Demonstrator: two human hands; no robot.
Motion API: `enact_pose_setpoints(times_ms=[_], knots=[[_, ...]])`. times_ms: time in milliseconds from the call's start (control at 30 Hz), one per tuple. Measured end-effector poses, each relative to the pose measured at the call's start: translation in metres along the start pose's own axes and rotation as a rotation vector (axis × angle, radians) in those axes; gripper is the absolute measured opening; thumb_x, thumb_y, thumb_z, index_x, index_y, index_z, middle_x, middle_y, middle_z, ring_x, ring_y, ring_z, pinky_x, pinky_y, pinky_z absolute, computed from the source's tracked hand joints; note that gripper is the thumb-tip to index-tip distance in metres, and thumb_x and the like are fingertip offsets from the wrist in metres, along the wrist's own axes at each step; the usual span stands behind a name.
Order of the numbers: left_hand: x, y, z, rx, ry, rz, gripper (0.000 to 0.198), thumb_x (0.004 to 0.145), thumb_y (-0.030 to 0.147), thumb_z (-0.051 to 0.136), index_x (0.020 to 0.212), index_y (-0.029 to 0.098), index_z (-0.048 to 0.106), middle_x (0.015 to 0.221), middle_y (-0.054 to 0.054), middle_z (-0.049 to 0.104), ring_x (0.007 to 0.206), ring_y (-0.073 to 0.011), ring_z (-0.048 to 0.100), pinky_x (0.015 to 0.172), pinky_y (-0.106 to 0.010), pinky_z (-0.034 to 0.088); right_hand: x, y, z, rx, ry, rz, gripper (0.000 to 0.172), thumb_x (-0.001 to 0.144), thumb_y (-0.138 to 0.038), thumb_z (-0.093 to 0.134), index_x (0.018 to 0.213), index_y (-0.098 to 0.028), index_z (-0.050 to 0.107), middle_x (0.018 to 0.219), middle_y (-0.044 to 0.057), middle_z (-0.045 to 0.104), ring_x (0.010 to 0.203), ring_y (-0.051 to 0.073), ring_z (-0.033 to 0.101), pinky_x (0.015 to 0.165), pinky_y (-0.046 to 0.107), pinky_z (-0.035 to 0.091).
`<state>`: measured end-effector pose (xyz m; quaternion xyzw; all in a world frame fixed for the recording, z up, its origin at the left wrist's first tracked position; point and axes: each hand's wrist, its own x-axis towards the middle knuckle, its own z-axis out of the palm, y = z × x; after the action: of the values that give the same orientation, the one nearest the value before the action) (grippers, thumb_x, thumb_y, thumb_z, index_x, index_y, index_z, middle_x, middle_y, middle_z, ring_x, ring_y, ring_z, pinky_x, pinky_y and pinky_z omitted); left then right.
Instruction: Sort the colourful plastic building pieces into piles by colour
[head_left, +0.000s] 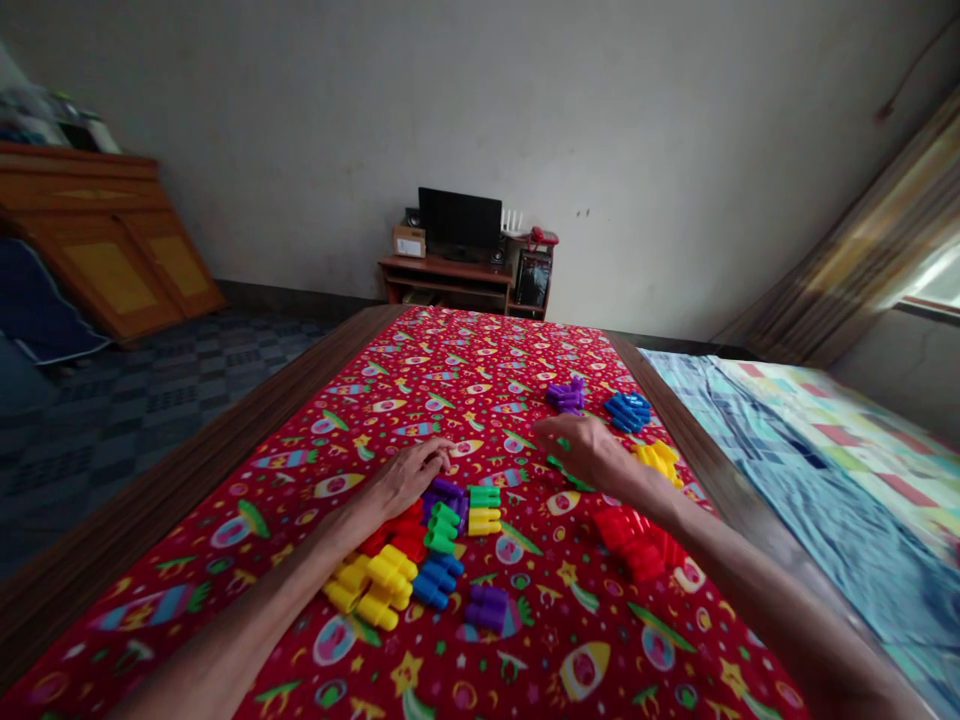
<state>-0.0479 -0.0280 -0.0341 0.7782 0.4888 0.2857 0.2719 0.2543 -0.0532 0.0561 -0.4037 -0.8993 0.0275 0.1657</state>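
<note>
My left hand (412, 472) rests on the red patterned cloth, its fingers loosely bent and nothing seen in them. Just in front of my left forearm lies a mixed heap: yellow blocks (373, 588), red blocks (405, 532), purple blocks (446, 490), a green block (442, 528) and a blue block (437, 580). A joined green and yellow pair (484, 512) and a single purple block (487, 607) are beside it. My right hand (581, 447) is closed over green blocks (577, 481), with green showing at its fingers; the fingertips are partly hidden.
Sorted along the right side are purple blocks (568, 395), blue blocks (628, 411), yellow blocks (660, 462) and red blocks (637, 543). The cloth (480, 350) covers a dark wooden table (300, 400). A bed (847, 470) adjoins on the right; a monitor desk (446, 275) stands beyond.
</note>
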Motion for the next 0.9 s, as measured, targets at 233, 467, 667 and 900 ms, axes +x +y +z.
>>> enact_pose_setpoints(times_ms=[233, 467, 667, 900], knots=[[0.000, 0.010, -0.015, 0.040, -0.100, 0.001, 0.040, 0.088, 0.041, 0.038, 0.109, 0.019, 0.065, 0.099, -0.006, 0.074, 0.093, -0.0216, 0.068, 0.086, -0.030, 0.051, 0.010, -0.079, 0.069, 0.050, -0.140, -0.336, 0.047, 0.094, -0.039, 0.055, 0.134, -0.015, 0.051, 0.131, 0.020, 0.056, 0.119, 0.028, 0.055, 0.093, 0.038, 0.048], [-0.031, 0.023, -0.039, 0.190, -0.168, 0.050, 0.057, 0.097, 0.054, 0.033, 0.141, 0.020, 0.048, 0.143, -0.009, 0.054, 0.133, -0.0240, 0.048, 0.112, -0.039, 0.036, 0.016, -0.068, 0.096, -0.048, -0.107, -0.149, 0.033, 0.094, -0.021, 0.051, 0.127, -0.019, 0.057, 0.121, 0.015, 0.060, 0.108, 0.026, 0.055, 0.089, 0.040, 0.049], [-0.121, 0.037, -0.009, 0.677, 0.036, 0.396, 0.061, 0.088, 0.061, 0.055, 0.143, 0.039, 0.045, 0.158, -0.005, 0.034, 0.143, -0.0392, 0.028, 0.113, -0.065, 0.022, 0.013, -0.058, 0.088, 0.005, -0.014, -0.096, 0.027, 0.089, -0.022, 0.060, 0.115, -0.019, 0.061, 0.113, 0.011, 0.063, 0.103, 0.022, 0.057, 0.087, 0.033, 0.048], [-0.110, 0.020, 0.011, 0.755, 0.138, 0.422, 0.048, 0.094, 0.044, 0.053, 0.140, 0.030, 0.052, 0.146, -0.009, 0.049, 0.142, -0.0376, 0.028, 0.108, -0.055, 0.039, 0.022, -0.058, 0.090, -0.075, -0.079, -0.115, 0.023, 0.090, -0.015, 0.052, 0.109, -0.016, 0.065, 0.090, 0.009, 0.067, 0.082, 0.018, 0.060, 0.080, 0.028, 0.048]])
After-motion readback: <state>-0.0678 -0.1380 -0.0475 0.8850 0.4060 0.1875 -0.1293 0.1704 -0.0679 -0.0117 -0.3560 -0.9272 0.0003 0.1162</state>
